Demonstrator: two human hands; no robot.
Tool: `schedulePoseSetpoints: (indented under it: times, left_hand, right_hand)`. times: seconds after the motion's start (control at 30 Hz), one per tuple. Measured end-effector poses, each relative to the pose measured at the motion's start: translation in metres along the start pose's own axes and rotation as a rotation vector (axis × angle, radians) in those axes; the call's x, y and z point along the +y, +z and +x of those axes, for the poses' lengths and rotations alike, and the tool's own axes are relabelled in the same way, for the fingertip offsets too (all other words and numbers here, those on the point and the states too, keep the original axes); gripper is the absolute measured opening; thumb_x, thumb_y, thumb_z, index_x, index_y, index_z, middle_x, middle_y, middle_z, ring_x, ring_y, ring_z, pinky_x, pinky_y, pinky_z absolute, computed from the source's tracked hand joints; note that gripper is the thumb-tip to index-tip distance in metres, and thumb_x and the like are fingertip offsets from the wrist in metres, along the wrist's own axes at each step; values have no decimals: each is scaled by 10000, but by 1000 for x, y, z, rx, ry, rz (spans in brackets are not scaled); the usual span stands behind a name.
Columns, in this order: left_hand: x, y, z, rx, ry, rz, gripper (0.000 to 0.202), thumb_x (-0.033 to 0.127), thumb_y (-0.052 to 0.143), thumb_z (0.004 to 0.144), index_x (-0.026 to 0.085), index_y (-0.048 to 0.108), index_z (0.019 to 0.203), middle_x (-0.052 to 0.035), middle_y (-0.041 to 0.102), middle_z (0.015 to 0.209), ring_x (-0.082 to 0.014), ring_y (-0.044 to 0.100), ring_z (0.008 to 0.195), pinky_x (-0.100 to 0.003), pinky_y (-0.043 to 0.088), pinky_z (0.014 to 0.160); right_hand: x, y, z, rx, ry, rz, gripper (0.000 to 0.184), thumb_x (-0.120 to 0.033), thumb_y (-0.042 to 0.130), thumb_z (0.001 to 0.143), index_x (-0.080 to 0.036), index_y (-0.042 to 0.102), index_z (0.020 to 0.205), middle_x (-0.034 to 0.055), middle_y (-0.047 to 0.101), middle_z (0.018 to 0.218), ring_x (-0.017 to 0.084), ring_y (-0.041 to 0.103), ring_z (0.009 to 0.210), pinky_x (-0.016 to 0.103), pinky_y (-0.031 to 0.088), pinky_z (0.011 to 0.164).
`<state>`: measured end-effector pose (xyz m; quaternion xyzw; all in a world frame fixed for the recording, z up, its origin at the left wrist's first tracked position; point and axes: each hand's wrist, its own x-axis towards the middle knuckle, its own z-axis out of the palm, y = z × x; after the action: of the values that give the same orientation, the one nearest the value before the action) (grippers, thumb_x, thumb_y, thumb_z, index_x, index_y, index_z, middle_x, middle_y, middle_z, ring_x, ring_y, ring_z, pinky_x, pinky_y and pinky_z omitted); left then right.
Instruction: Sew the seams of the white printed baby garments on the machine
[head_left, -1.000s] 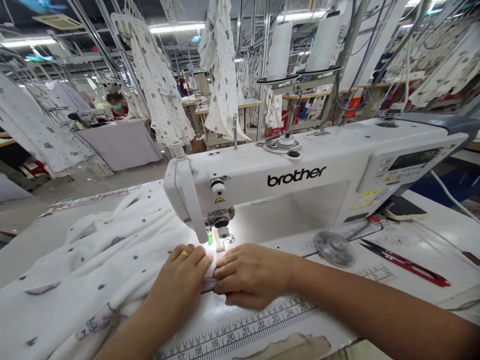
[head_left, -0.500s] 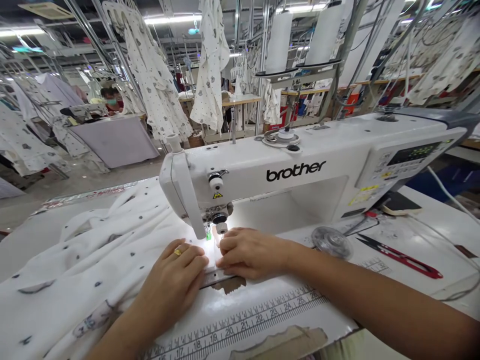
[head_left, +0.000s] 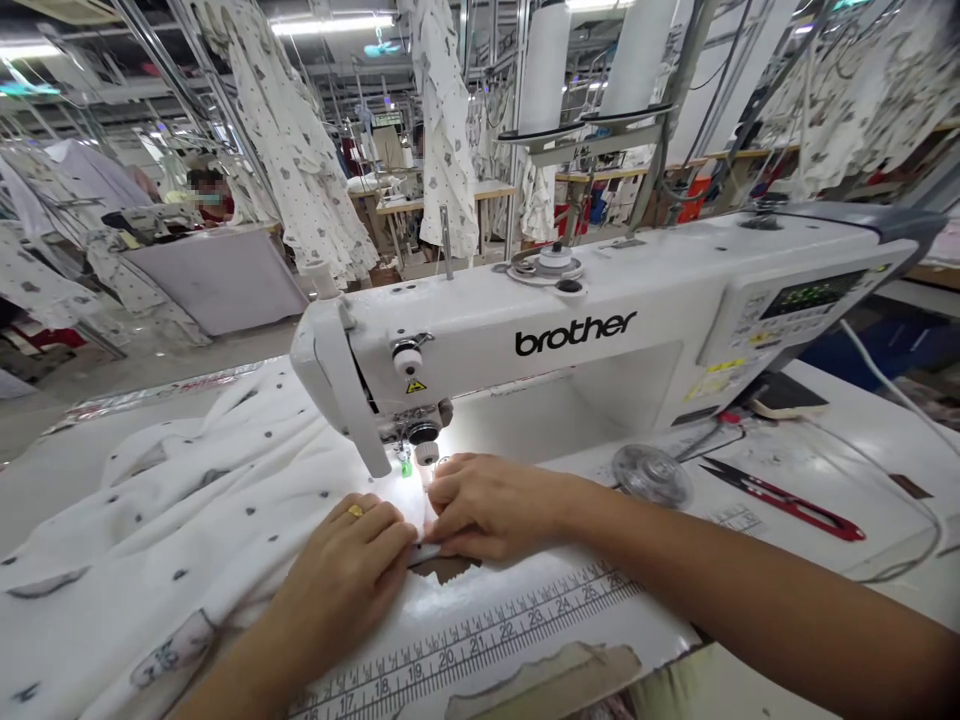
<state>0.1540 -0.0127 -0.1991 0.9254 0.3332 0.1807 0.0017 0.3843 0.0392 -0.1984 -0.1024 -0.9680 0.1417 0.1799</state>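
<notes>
White fabric with a dark scattered print (head_left: 217,480) spreads over the left of the machine table and runs to the lit needle area. My left hand (head_left: 349,550), a gold ring on one finger, rests on it with bent fingers, gripping the edge just in front of the needle. Close beside it, my right hand (head_left: 487,505) is closed on the same fabric at the right of the presser foot; its fingertips are partly hidden. Above both hands stands the white sewing machine (head_left: 480,350), its needle hidden behind the fingers.
Red-handled thread snips (head_left: 787,500) and a clear round bobbin-like disc (head_left: 651,475) lie right of my forearm. A printed ruler scale (head_left: 465,655) crosses the front of the table. Thread cones (head_left: 544,70) stand behind the machine. A co-worker (head_left: 214,200) sits far left among hanging printed garments.
The view has shifted a little, so the machine appears farther left. My left fingertips have come nearer my right hand, narrowing the gap in front of the needle. Both hands stay on the fabric.
</notes>
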Motion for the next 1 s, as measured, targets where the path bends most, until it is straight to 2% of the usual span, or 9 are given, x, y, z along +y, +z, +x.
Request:
schedulePoseSetpoints:
  times: [0.13, 0.33, 0.5, 0.63, 0.7, 0.8, 1.0]
  left_hand:
    - [3, 4, 0, 67, 16, 10, 148, 60, 493, 922, 163, 600, 916, -34, 574, 790, -197, 492, 765, -351, 422, 702]
    - [10, 8, 4, 103, 12, 43, 189, 33, 474, 910, 155, 603, 847, -36, 553, 744, -196, 497, 722, -349, 436, 650]
    - [8, 5, 4, 98, 17, -32, 185, 56, 468, 925, 153, 625, 937, -75, 631, 962, -207, 576, 896, -353, 517, 760]
    - [8, 7, 1, 57, 130, 137, 255, 70, 410, 940, 101, 618, 1084, -106, 669, 982, -252, 615, 947, -404, 552, 791]
    - [9, 9, -1, 62, 161, 222, 298, 49, 383, 931, 73, 605, 1128, -123, 680, 994, -266, 628, 959, -415, 560, 800]
    - [11, 10, -4, 73, 176, 276, 312, 31, 378, 913, 58, 600, 1131, -134, 686, 995, -266, 643, 946, -408, 571, 794]
    - [4, 16, -10, 39, 109, 260, 366, -2, 416, 875, 67, 584, 1193, -144, 676, 1118, -256, 637, 1041, -402, 566, 881]
  right_hand:
    - [1, -1, -1, -21, -12, -29, 107, -293, 621, 930, -232, 706, 950, -17, 575, 781, 140, 495, 785, 275, 402, 858]
    - [1, -3, -1, -44, -16, -71, 151, -323, 580, 958, -238, 703, 940, -17, 578, 766, 142, 496, 778, 284, 406, 869]
    - [3, -5, -2, -43, -33, -48, 124, -320, 613, 935, -252, 713, 962, -18, 597, 786, 140, 516, 791, 283, 409, 852]
    - [6, -7, -2, 2, -9, -5, 159, -324, 598, 939, -223, 721, 940, -13, 624, 776, 135, 539, 761, 291, 419, 863]
    - [6, -8, -2, 49, 40, -47, 185, -308, 569, 951, -195, 716, 943, 13, 659, 852, 146, 558, 790, 306, 425, 865]
    - [4, -7, -2, 88, 91, -75, 183, -280, 566, 951, -192, 688, 1055, 36, 678, 1058, 165, 578, 917, 323, 412, 905]
    - [-1, -3, 1, 11, 135, -60, 193, -273, 559, 967, -206, 654, 1122, 10, 676, 1162, 172, 553, 1022, 325, 363, 955]
